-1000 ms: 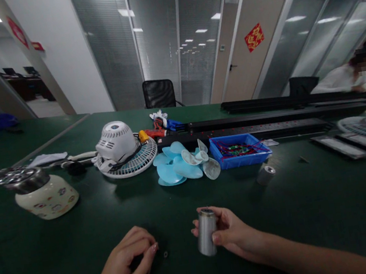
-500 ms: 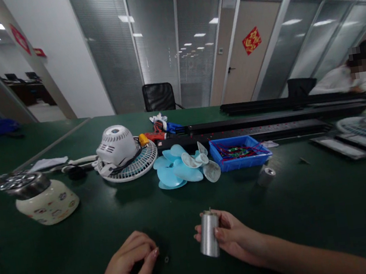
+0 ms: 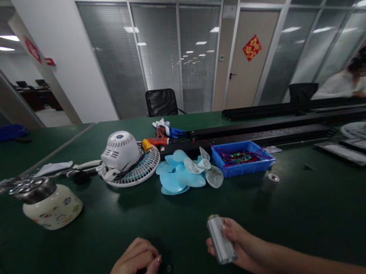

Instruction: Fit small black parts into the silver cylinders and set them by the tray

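Note:
In my right hand (image 3: pixel 240 242) is a silver metal cylinder (image 3: pixel 222 240), shaped like a small motor, held above the table with its top leaning left. The fingers wrap its far side and the thumb presses its right side. My left hand (image 3: pixel 133 268) rests on the green table with fingers curled and thumb against the index finger; whether anything small is between them is hidden. Just right of those fingertips lies a small ring (image 3: pixel 169 268), like a nut or washer. A similar silver cylinder (image 3: pixel 271 182) stands on the table farther right.
Pale blue fan blades (image 3: pixel 188 174) lie ahead, beside a blue bin (image 3: pixel 245 167) of wires. Left are a white fan motor housing (image 3: pixel 120 150) on its grille and a cream pot (image 3: pixel 55 209). Behind lie a red drill (image 3: pixel 158 141) and black rails (image 3: pixel 271 136). A person sits far right.
My right hand has moved slightly right, and the cylinder has tipped from leaning right to leaning left. My left hand stays by the ring. The view has tilted up slightly.

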Tool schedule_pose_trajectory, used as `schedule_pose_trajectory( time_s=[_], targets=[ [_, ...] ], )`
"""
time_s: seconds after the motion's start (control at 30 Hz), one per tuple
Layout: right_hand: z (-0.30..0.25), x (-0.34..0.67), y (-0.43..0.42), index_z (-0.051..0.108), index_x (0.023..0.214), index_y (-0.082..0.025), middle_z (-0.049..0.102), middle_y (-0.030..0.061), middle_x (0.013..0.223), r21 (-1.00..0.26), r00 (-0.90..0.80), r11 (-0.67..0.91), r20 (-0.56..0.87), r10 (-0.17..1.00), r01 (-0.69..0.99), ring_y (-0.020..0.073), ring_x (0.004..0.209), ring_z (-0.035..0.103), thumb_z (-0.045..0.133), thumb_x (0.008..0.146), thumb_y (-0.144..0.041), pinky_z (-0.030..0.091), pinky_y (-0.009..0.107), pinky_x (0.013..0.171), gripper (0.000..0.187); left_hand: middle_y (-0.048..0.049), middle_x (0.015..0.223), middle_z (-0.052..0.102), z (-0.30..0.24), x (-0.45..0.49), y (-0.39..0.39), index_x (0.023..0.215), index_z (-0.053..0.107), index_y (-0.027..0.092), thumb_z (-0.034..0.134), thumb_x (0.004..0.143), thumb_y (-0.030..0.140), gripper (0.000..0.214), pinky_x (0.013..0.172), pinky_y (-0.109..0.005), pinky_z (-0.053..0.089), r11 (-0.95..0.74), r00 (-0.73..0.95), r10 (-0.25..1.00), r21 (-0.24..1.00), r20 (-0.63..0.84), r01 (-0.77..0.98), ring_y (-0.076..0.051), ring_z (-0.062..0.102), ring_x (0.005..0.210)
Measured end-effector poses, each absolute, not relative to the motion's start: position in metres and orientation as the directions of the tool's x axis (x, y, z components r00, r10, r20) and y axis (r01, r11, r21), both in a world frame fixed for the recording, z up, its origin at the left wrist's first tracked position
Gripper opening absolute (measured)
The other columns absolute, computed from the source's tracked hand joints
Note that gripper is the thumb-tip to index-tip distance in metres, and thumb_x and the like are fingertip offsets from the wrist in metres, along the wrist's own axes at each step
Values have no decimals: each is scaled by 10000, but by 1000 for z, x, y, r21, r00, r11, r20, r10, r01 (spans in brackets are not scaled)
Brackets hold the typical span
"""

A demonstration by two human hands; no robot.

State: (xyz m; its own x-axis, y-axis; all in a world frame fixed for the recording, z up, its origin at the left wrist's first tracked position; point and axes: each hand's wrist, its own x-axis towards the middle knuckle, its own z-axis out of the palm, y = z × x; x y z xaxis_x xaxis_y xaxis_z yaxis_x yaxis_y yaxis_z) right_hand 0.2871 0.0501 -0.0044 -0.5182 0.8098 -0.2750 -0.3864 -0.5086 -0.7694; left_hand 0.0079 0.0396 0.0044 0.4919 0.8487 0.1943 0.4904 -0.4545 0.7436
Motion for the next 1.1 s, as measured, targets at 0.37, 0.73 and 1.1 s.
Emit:
schedule_pose_trajectory(
  time_s=[0.37, 0.73, 1.1],
  targets=[
    [2, 279, 55, 569, 1006, -140, 666, 47, 856, -669, -506, -555, -298, 810, -495, 146, 763, 652, 823, 654, -466, 512, 317, 790, 542, -45, 800, 652, 5, 7, 43, 672, 594, 194, 411, 967, 247, 351, 727, -251, 493, -518, 539, 813, 695, 218, 500, -174, 585, 788],
    [1, 277, 58, 563, 1067, -113, 701, 69, 824, -658, -529, -552, -265, 806, -512, 142, 720, 668, 737, 752, -499, 502, 272, 694, 527, -51, 823, 640, 3, 5, 43, 651, 568, 190, 405, 974, 253, 367, 740, -257, 486, -495, 549, 817, 703, 176, 511, -181, 580, 820],
    [4, 275, 60, 455, 1139, -118, 723, 153, 1016, -592, -484, -583, -339, 807, -556, 192, 895, 709, 766, 742, -429, 468, 333, 936, 593, -43, 834, 634, 1, 3, 44, 664, 558, 191, 388, 979, 225, 359, 752, -258, 477, -511, 566, 805, 692, 177, 510, -176, 576, 832]
  ],
)
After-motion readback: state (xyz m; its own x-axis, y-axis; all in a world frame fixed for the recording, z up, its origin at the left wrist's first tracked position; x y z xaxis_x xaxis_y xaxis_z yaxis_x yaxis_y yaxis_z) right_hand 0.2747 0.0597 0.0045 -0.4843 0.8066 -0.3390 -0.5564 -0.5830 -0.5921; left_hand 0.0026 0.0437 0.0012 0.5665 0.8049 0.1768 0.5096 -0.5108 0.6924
